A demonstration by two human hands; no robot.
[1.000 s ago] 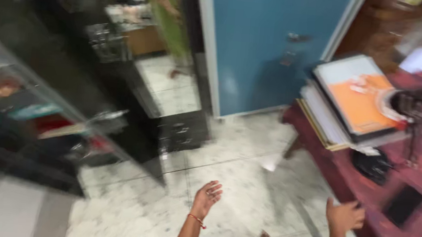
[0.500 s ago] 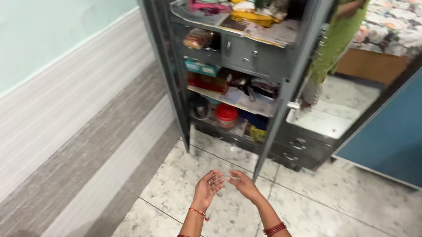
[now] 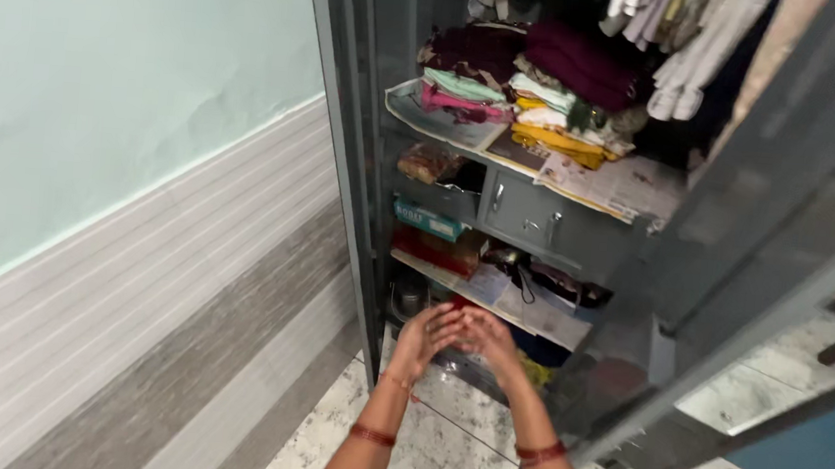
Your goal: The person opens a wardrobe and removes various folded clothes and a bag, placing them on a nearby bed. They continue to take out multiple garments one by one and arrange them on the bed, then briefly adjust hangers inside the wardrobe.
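In front of the lowest compartment of the open grey steel wardrobe point(image 3: 528, 213), your two hands meet, fingertips touching, and nothing shows between them. Your left hand point(image 3: 426, 338) is cupped with the palm turned toward the right one; your right hand point(image 3: 487, 335) curves in to meet it, the fingers loosely bent, neither spread nor clenched. Whether they pinch anything small, you cannot tell from here. Red bangles point(image 3: 541, 454) sit on both wrists.

Just behind your fingertips lies the front edge of the paper-lined lower shelf point(image 3: 530, 318), and on it, near its right end, a dark bag with a strap point(image 3: 558, 283). At the left end of that shelf stand a flat red box point(image 3: 436, 251) and, on top of it, a teal box point(image 3: 429, 219). Below the shelf, beside your left hand, a round steel pot point(image 3: 408, 298) stands in the bottom compartment.

Above, a small grey locker drawer with a handle point(image 3: 528, 213) sits under the upper shelf, with a clear packet of food point(image 3: 430, 162) to its left. On the upper shelf, lined with newspaper point(image 3: 620, 186), folded clothes are stacked: maroon cloth point(image 3: 575, 63), pink and pale green pieces point(image 3: 458, 94), and yellow cloth point(image 3: 554, 141). Pale garments point(image 3: 685, 47) hang at the top right.

The wardrobe's right door point(image 3: 764, 242) stands open toward you, well to the right of your hands. A striped grey and white wall panel point(image 3: 153, 313) runs along the left, over the speckled marble floor point(image 3: 440, 455).
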